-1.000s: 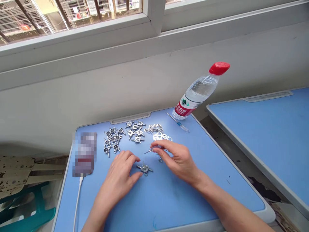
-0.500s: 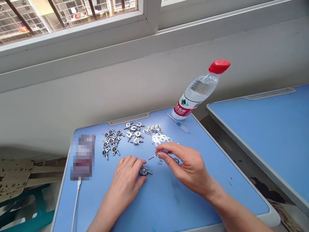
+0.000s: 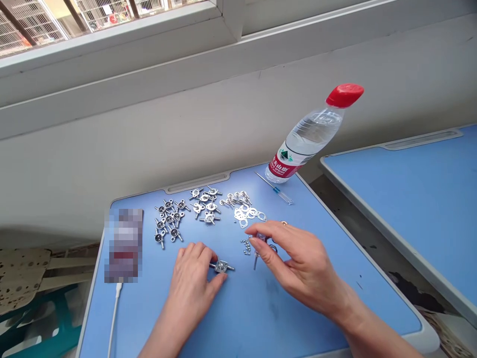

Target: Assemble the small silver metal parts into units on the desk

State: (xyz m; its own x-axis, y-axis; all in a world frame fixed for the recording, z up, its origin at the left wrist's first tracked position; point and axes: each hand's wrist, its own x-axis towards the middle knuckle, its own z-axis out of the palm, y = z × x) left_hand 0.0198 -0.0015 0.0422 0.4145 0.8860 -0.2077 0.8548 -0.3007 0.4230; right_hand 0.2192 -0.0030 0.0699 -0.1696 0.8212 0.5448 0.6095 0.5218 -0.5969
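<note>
My left hand (image 3: 194, 278) rests on the blue desk (image 3: 238, 313) and pinches a small metal fitting (image 3: 221, 267) between thumb and fingers. My right hand (image 3: 298, 263) is just right of it, fingers pinched on a small screwdriver (image 3: 257, 248) whose tip points down at the desk. A few tiny screws (image 3: 246, 245) lie beside that tip. Behind both hands lie several metal fittings (image 3: 169, 221), a second cluster of them (image 3: 205, 204) and flat metal plates (image 3: 248, 214).
A blurred phone (image 3: 123, 244) with a white cable (image 3: 114, 313) lies at the desk's left. A water bottle with a red cap (image 3: 311, 134) leans at the back right, a thin clear-handled screwdriver (image 3: 275, 189) beside it. A second blue desk (image 3: 410, 189) stands to the right.
My right hand has moved nearer and swung the screwdriver from level to tip-down. My left hand has closed on the metal fitting and stayed in place.
</note>
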